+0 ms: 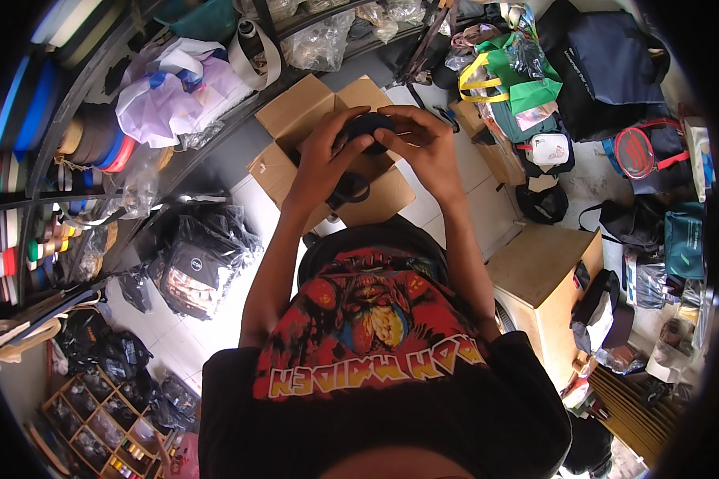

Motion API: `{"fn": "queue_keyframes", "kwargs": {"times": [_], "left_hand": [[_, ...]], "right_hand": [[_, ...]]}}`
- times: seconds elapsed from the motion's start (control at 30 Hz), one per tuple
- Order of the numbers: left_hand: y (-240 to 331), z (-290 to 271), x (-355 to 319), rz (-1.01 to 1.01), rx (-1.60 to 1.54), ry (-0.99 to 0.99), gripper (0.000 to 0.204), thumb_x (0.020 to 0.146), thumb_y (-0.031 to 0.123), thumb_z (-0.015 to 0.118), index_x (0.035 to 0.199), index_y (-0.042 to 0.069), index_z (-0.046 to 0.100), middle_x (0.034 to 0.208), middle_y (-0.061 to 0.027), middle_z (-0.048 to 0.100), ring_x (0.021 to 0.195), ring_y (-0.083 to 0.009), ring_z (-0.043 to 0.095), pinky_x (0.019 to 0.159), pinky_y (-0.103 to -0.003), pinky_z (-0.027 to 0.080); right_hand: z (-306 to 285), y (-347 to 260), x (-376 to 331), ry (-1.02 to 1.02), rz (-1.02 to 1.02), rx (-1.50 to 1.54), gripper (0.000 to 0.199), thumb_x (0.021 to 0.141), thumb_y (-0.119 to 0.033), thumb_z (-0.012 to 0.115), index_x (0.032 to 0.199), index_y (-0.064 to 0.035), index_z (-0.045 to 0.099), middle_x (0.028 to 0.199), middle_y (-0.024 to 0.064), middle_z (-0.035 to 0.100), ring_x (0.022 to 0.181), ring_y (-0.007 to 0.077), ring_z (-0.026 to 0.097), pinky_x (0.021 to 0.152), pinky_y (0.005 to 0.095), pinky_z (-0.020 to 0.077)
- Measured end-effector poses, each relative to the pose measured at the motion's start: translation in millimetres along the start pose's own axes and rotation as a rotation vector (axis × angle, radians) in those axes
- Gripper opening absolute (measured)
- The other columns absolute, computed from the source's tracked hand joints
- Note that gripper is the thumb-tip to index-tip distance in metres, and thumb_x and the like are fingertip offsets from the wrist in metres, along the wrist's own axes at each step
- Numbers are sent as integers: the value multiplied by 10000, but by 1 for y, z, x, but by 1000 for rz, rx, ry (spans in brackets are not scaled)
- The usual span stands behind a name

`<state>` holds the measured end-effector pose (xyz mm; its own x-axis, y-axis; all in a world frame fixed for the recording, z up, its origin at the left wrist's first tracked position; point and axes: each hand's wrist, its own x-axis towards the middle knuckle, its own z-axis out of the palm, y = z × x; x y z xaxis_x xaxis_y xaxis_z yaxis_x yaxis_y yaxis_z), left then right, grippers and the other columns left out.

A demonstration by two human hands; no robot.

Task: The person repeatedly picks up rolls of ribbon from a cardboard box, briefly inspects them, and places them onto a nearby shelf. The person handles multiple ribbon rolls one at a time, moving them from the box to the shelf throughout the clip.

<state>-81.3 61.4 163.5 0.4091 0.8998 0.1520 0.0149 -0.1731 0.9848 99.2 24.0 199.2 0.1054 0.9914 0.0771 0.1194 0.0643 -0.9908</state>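
A dark blue-black round roll (369, 124), which looks like coiled strap, is held up between my two hands. My left hand (333, 152) curves around its left side, thumb against the near face. Around the right side goes my right hand (425, 142), its thumb also pressed on the near face. Just below the hands hangs or lies a dark loop (351, 188); whether it joins the roll I cannot tell. An open cardboard box (273, 177) with its flaps spread stands beneath and behind my hands, partly hidden by them.
Shelves with rolls of coloured webbing (33, 104) and a white plastic bag (180, 100) line the left side. A plastic-wrapped backpack (196, 267) rests on the floor. To the right are a wooden cabinet (535, 255), a green bag (535, 89) and several other bags.
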Motion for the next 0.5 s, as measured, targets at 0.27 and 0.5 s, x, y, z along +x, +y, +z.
{"fn": "queue_keyframes", "kwargs": {"times": [0.27,0.5], "left_hand": [[-11,45,-8,-298,-391,288,401,994,290,611,1326,67,618,872,25,591,729,-38,486,635,-208,408],[-12,27,-15,-301,-336,185,371,994,242,614,1326,77,629,833,36,576,703,-15,443,618,-190,369]], "right_hand": [[21,25,-15,413,125,205,380,804,-129,818,1104,58,681,988,145,723,910,180,698,764,275,550],[2,20,-6,133,196,109,437,788,-168,836,1117,46,645,975,144,712,894,175,696,763,288,558]]}}
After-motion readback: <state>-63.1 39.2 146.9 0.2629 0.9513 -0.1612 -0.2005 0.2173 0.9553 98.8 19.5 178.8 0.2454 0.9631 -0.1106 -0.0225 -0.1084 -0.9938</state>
